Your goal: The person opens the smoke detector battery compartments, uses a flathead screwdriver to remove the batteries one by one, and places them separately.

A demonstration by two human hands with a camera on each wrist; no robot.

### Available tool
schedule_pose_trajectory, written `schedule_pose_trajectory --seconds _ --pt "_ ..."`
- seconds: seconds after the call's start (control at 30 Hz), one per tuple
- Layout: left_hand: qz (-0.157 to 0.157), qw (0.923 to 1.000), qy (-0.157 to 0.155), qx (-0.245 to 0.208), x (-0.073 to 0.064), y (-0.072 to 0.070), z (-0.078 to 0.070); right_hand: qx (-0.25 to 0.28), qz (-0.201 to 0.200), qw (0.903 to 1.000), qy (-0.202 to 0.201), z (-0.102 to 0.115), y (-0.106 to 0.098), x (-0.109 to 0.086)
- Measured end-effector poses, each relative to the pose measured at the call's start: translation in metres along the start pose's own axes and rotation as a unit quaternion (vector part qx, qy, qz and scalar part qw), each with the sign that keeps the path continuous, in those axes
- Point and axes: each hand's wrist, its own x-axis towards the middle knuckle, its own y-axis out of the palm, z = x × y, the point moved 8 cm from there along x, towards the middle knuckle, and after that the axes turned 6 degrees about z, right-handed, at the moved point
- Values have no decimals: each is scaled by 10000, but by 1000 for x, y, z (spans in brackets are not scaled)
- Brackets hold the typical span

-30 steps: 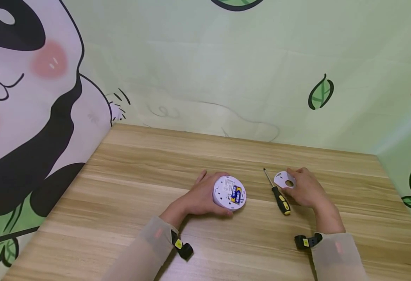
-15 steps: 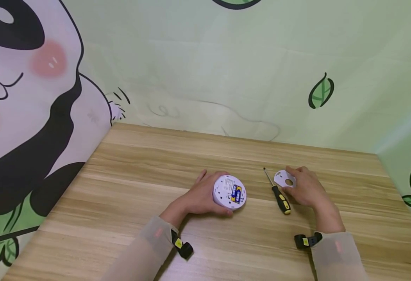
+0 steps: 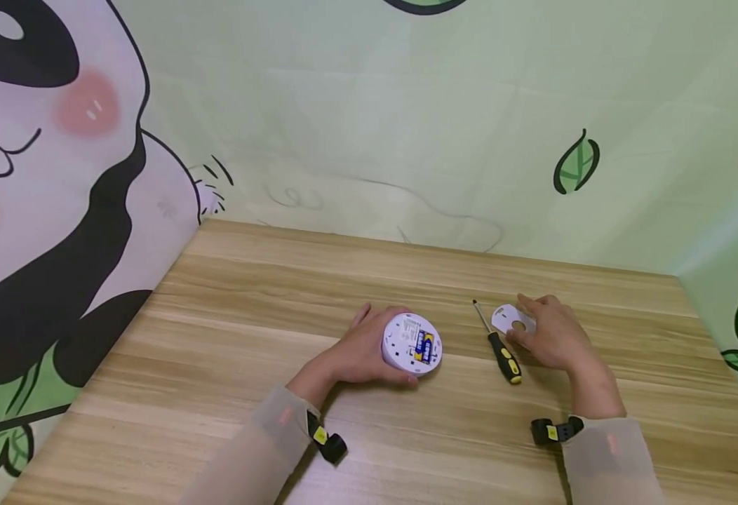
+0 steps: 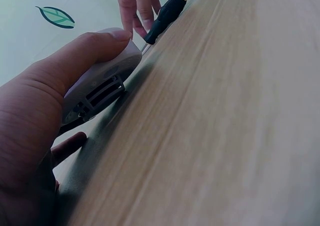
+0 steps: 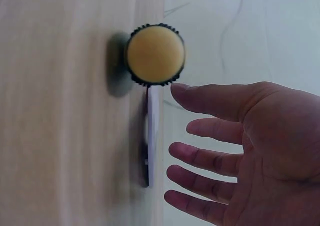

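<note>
Fingers: left hand (image 3: 359,354) grasping round device (image 3: 412,344); right hand (image 3: 552,340) released above cover plate (image 3: 511,320).

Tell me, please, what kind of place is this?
Probably a staged indoor recording corner: a wooden table is enclosed by a cartoon panda backdrop, with only a round white device, a screwdriver and a small white cover lying out.

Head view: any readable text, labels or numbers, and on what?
None can be read.
Round white device held by the left hand: blue and yellow label, print too small to read.
Screwdriver: no marking legible.
White cover plate by the right hand: no text visible.
Wall: panda and leaf drawings only, no words.
</note>
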Motion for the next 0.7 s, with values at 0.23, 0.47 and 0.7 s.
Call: schedule_pose_trajectory --seconds 0.23,0.47,0.7 --pt "14 10000 9 6 -1 0 0 -34 22 9999 -93 4 -3 -2" --pt "-43 10000 64 43 0 -1 -1 123 65 9995 -266 10 -6 -3" --pt "-111 9999 82 54 0 -2 -2 517 220 9977 -370 15 -7 -7"
